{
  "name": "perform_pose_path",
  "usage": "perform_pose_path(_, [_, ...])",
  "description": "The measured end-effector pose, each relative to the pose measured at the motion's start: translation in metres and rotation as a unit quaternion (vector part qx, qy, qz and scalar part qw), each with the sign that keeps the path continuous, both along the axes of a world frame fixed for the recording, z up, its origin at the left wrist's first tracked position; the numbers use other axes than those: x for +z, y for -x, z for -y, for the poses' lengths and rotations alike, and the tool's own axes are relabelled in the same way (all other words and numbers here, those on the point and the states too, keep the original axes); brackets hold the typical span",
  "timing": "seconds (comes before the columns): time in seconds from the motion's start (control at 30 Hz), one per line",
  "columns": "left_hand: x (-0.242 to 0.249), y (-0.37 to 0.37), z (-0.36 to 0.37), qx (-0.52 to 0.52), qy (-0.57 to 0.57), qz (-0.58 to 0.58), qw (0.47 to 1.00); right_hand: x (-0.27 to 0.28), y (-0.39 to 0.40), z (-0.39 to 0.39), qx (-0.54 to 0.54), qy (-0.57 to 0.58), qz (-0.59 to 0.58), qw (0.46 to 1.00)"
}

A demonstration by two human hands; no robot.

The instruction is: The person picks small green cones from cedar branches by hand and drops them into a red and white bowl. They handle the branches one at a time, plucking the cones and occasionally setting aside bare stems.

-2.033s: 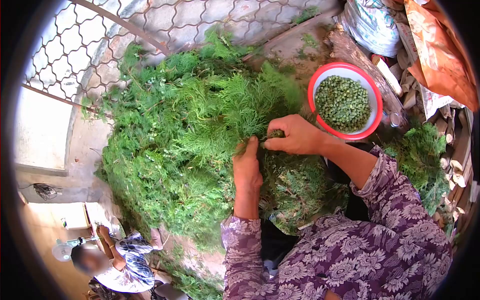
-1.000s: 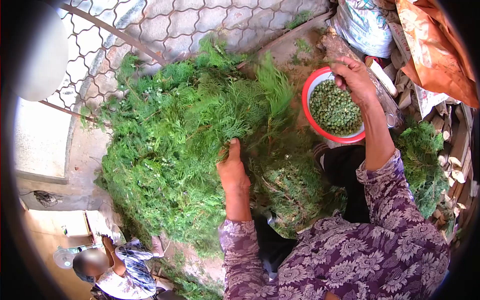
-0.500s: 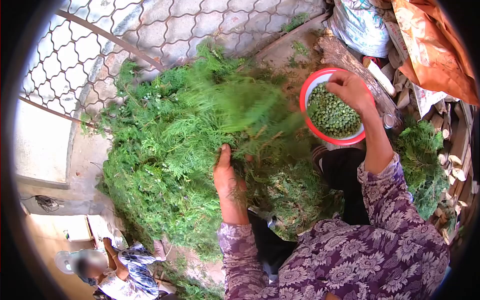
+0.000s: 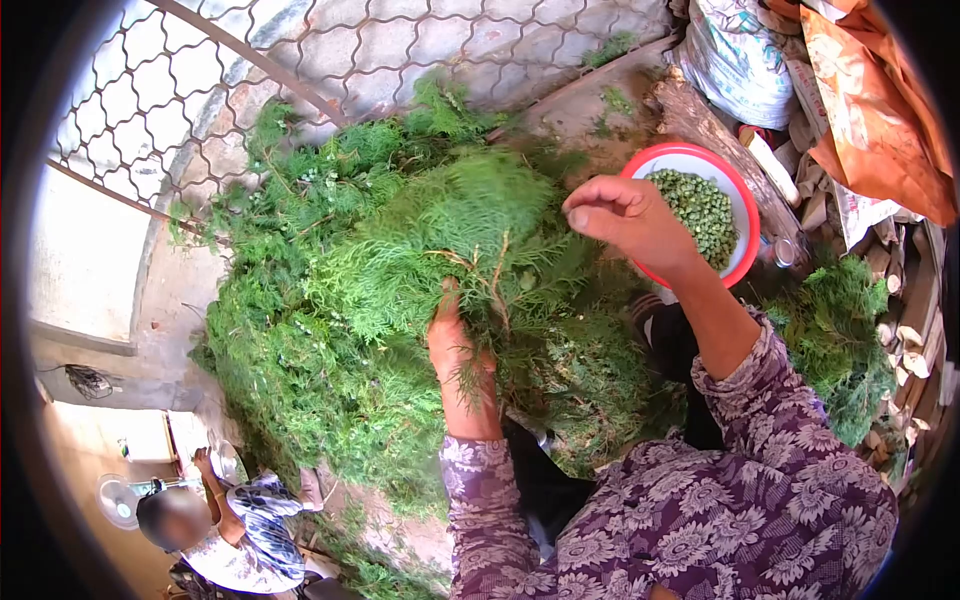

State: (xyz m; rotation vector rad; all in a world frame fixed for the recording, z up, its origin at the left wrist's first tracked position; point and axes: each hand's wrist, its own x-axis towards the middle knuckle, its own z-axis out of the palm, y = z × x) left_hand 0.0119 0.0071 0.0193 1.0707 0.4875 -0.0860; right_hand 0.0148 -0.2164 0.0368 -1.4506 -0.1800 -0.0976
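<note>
Sprigs (image 4: 470,250) fan above the left hand (image 4: 455,345) gripping their stems.

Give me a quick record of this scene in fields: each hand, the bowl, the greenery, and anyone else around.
left hand: gripping a green leafy branch, partly buried in the foliage
right hand: raised between branch and bowl, fingers curled; contents cannot be told
red bowl: white inside, holding small green seed cones
greenery pile: heaped against a wire fence
other person: seated at lower left
</note>
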Motion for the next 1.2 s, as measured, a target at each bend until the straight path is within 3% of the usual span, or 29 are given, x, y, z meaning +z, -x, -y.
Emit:
perform_pose_path(0.23, [-0.003, 0.001, 0.008, -0.051, 0.011, 0.028, 0.998, -0.006, 0.0, -0.021, 0.245, 0.159, 0.001, 0.956])
perform_pose_path(0.33, [-0.005, -0.001, 0.014, -0.046, -0.013, 0.034, 0.998, -0.005, 0.004, -0.02, 0.261, 0.111, -0.077, 0.956])
perform_pose_path(0.43, [-0.007, -0.001, 0.017, -0.091, -0.066, 0.045, 0.993, -0.021, -0.004, -0.021, 0.245, 0.086, -0.024, 0.965])
perform_pose_path(0.6, [-0.011, 0.002, 0.021, -0.163, -0.054, 0.079, 0.982, -0.023, -0.005, -0.019, 0.17, 0.121, -0.056, 0.976])
perform_pose_path(0.67, [-0.013, 0.003, 0.023, -0.249, -0.079, 0.14, 0.955, -0.024, -0.005, -0.019, 0.137, 0.122, -0.062, 0.981])
perform_pose_path(0.73, [-0.011, 0.006, 0.029, -0.248, -0.09, 0.127, 0.956, -0.026, -0.005, -0.019, 0.103, 0.14, -0.044, 0.984])
perform_pose_path(0.8, [-0.024, 0.002, 0.028, -0.285, -0.362, 0.168, 0.871, -0.026, -0.004, -0.022, 0.099, 0.134, -0.052, 0.985])
perform_pose_path(0.93, [-0.035, 0.004, 0.036, -0.255, -0.476, 0.094, 0.836, -0.027, -0.004, -0.025, 0.155, 0.078, -0.089, 0.981])
perform_pose_path(0.97, [-0.034, 0.004, 0.035, -0.255, -0.476, 0.094, 0.836, -0.026, -0.004, -0.025, 0.155, 0.078, -0.089, 0.981])
perform_pose_path(1.03, [-0.026, 0.005, 0.035, -0.269, -0.329, 0.102, 0.899, -0.023, -0.005, -0.023, 0.185, 0.055, -0.056, 0.98])
perform_pose_path(1.2, [-0.037, 0.003, 0.032, -0.238, -0.362, 0.113, 0.894, -0.02, -0.002, -0.024, 0.193, 0.055, -0.054, 0.978])
